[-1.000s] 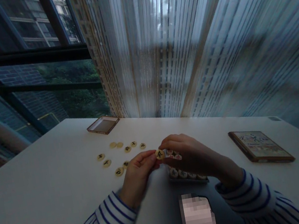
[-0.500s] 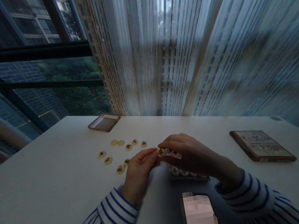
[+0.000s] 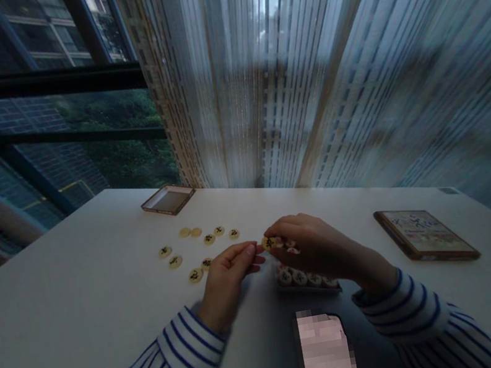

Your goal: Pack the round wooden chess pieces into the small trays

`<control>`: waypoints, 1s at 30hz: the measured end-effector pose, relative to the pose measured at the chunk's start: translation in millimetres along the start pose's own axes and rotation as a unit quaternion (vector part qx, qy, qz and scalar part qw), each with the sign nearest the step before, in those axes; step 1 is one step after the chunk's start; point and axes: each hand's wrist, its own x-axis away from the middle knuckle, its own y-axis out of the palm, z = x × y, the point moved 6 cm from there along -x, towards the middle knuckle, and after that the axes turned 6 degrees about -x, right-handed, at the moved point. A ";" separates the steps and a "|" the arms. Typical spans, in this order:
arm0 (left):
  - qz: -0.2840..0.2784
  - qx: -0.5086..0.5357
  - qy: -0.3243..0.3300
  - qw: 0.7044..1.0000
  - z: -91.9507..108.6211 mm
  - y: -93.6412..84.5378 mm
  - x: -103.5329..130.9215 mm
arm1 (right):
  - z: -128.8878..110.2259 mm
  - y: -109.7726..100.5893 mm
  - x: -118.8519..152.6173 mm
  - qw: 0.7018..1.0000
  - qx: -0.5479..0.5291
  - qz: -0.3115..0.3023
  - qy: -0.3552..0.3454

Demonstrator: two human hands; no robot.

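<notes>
Over the table, my right hand [image 3: 311, 239] is closed on a round wooden Chinese chess piece [image 3: 269, 243] with a black character, pinching it at its edge. Close beside that piece is my left hand [image 3: 232, 271], its fingers stretched out and a little apart, with nothing visible in them; whether a fingertip touches the piece I cannot tell. Below and partly hidden by my right hand sits an open box [image 3: 310, 289] with rows of pieces in it, some with red characters. Several loose pieces [image 3: 195, 275] lie flat on the table to the left.
A shallow box lid [image 3: 168, 201] lies at the back left of the white table [image 3: 104, 295]. At the right is a flat brown-edged box [image 3: 426, 234] with a printed top. A phone [image 3: 325, 353] with a blurred screen lies nearest me. Curtains [image 3: 266, 80] hang behind.
The chess piece has shifted slightly right with my right hand. My left fingertips, earlier on its edge, have loosened and spread a little. The view has tilted slightly.
</notes>
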 end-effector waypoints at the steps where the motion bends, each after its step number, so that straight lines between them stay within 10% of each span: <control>1: 0.003 -0.006 0.000 1.000 0.7 -0.2 0.4 | 2.5 -1.2 0.1 1.000 0.004 -0.006 0.012; 30: 0.020 -0.072 0.019 0.997 0.3 -4.9 -0.6 | 31.1 25.9 10.3 0.974 0.008 -0.204 0.097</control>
